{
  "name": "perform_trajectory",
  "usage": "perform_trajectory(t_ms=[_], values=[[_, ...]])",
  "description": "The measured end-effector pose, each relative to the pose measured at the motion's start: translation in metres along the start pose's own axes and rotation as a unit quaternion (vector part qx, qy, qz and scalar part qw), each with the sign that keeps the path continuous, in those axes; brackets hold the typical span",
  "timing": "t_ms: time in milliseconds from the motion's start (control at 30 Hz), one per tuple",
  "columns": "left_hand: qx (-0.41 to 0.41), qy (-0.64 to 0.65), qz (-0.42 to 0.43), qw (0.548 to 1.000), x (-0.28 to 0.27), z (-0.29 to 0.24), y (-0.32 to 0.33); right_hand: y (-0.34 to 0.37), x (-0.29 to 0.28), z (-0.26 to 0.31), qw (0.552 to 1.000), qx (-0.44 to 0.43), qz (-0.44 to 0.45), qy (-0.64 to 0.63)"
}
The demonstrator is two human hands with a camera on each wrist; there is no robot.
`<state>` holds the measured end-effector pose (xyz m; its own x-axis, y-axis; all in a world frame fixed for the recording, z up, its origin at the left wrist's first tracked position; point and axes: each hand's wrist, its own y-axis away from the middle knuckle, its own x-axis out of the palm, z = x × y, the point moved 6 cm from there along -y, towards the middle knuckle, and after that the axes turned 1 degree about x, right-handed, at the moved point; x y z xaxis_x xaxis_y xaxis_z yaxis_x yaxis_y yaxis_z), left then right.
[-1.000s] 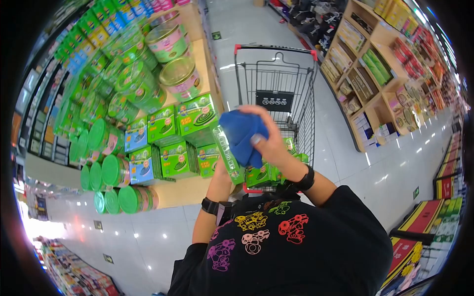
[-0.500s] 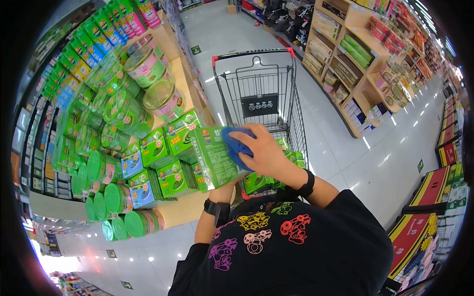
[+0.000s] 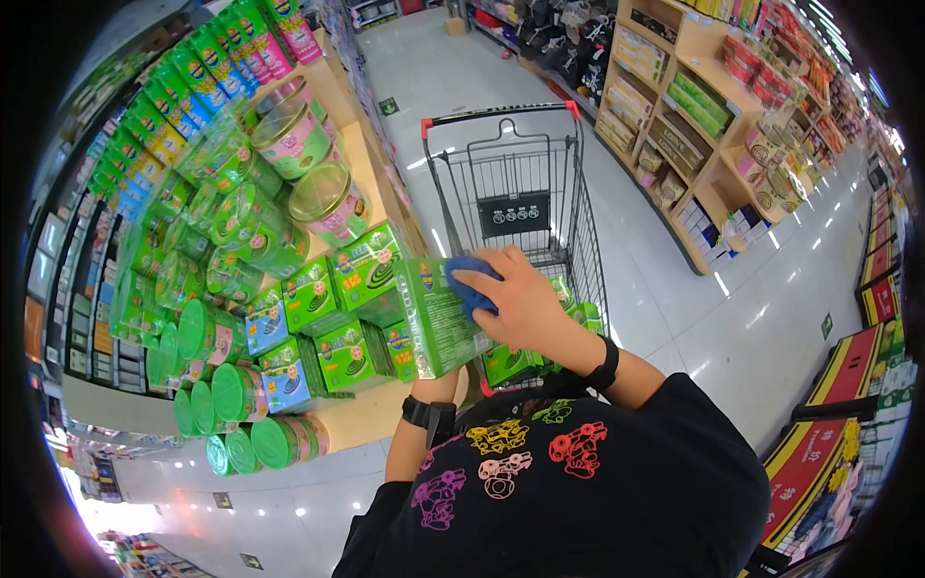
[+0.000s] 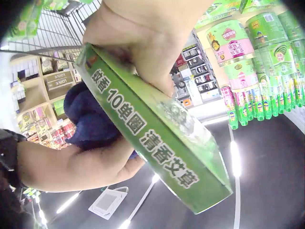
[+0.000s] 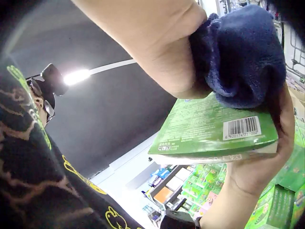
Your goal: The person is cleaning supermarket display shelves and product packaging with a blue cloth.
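My left hand point(image 4: 143, 33) grips a green mosquito coil box point(image 3: 438, 323) from behind and below; in the head view the box hides most of that hand. The box is held up in front of my body, its printed back face towards me. A barcode shows near one edge of that face in the right wrist view. My right hand point(image 3: 525, 301) holds a bunched dark blue cloth point(image 5: 245, 57) against the upper part of this face. The fingers curl over the cloth.
Stacked green and blue coil boxes point(image 3: 347, 356) and lidded tubs point(image 3: 241, 226) fill the wooden display at left. A shopping cart point(image 3: 515, 173) with green packs inside stands just ahead. Wooden shelves point(image 3: 674, 125) line the right side of the aisle.
The box has turned from edge-on to show its broad back face. My right hand moved the blue cloth down onto that face, then slightly across it. The head view has shifted.
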<state>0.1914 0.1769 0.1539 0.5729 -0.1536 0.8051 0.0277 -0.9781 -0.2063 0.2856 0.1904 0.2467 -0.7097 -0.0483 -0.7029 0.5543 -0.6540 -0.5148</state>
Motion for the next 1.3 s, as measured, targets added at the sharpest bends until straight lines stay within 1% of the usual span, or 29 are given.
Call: perform_trajectory(t_ms=[33,133,233,333,433,500,533,567,600,633,667,767,800,900,933,1000,1033,1067,1133,1167,1233,1267,1300], values=[[0.000,0.002,0.002,1.000,0.001,0.000,-0.002,0.001,0.002,-0.003,0.999,0.017,0.013,0.032],[0.004,0.000,0.007,1.000,0.005,0.000,-0.002,0.000,-0.003,-0.003,1.000,-0.018,-0.001,0.020],[0.003,0.001,0.010,1.000,0.007,0.002,-0.003,-0.007,-0.020,0.012,0.993,-0.095,-0.056,-0.048],[-0.012,0.003,0.006,1.000,0.002,0.005,0.000,-0.006,-0.020,0.016,0.994,-0.084,-0.048,-0.052],[-0.054,0.025,-0.005,0.998,-0.011,0.001,0.006,0.002,-0.005,0.001,1.000,-0.014,-0.019,-0.020],[-0.117,0.148,-0.030,0.982,-0.005,-0.001,0.010,0.003,-0.006,-0.005,0.997,-0.019,-0.017,-0.077],[-0.128,0.060,-0.116,0.983,-0.001,-0.003,0.012,0.005,-0.009,-0.007,0.994,-0.020,-0.014,-0.106],[-0.141,0.012,-0.090,0.986,-0.012,0.000,0.009,0.005,-0.013,-0.011,0.987,-0.020,-0.018,-0.156],[-0.154,-0.036,-0.065,0.985,-0.034,0.005,0.004,0.002,-0.022,-0.014,0.978,-0.018,-0.021,-0.205],[-0.167,-0.084,-0.039,0.982,-0.036,0.006,0.000,0.000,-0.029,-0.016,0.967,-0.017,-0.023,-0.254],[-0.147,-0.096,-0.074,0.982,-0.037,0.007,0.001,-0.001,-0.036,-0.016,0.956,-0.009,-0.032,-0.292],[-0.214,-0.094,-0.048,0.971,-0.045,0.018,0.011,0.000,-0.055,-0.007,0.939,-0.051,0.019,-0.341],[-0.202,-0.102,-0.045,0.973,-0.039,0.021,0.011,0.000,-0.058,-0.002,0.938,-0.069,0.032,-0.338],[-0.193,-0.122,0.042,0.973,-0.031,0.027,0.014,-0.003,-0.064,0.000,0.942,-0.114,0.063,-0.310],[-0.216,-0.130,0.052,0.966,-0.027,0.025,0.017,-0.003,-0.063,-0.003,0.949,-0.115,0.071,-0.284],[-0.231,-0.216,0.063,0.947,-0.047,0.031,0.023,-0.005,-0.056,-0.012,0.961,-0.123,0.086,-0.233],[-0.235,-0.262,0.069,0.934,-0.059,0.034,0.024,-0.006,-0.053,-0.016,0.969,-0.114,0.088,-0.199],[-0.216,-0.347,0.076,0.910,-0.067,0.038,0.023,-0.004,-0.051,-0.017,0.977,-0.106,0.088,-0.163],[-0.201,-0.367,0.091,0.903,-0.059,0.034,0.027,-0.002,-0.047,-0.018,0.991,-0.077,0.087,-0.067],[-0.196,-0.378,0.101,0.899,-0.055,0.033,0.030,-0.001,-0.045,-0.017,0.989,-0.084,0.096,-0.072],[-0.213,-0.294,0.106,0.926,-0.047,0.035,0.032,0.000,-0.042,-0.019,0.986,-0.095,0.113,-0.082],[-0.222,-0.251,0.108,0.936,-0.045,0.036,0.034,0.000,-0.045,-0.018,0.977,-0.101,0.139,-0.127],[-0.235,-0.231,0.096,0.939,-0.050,0.039,0.036,0.000,-0.050,-0.014,0.962,-0.130,0.154,-0.182]])
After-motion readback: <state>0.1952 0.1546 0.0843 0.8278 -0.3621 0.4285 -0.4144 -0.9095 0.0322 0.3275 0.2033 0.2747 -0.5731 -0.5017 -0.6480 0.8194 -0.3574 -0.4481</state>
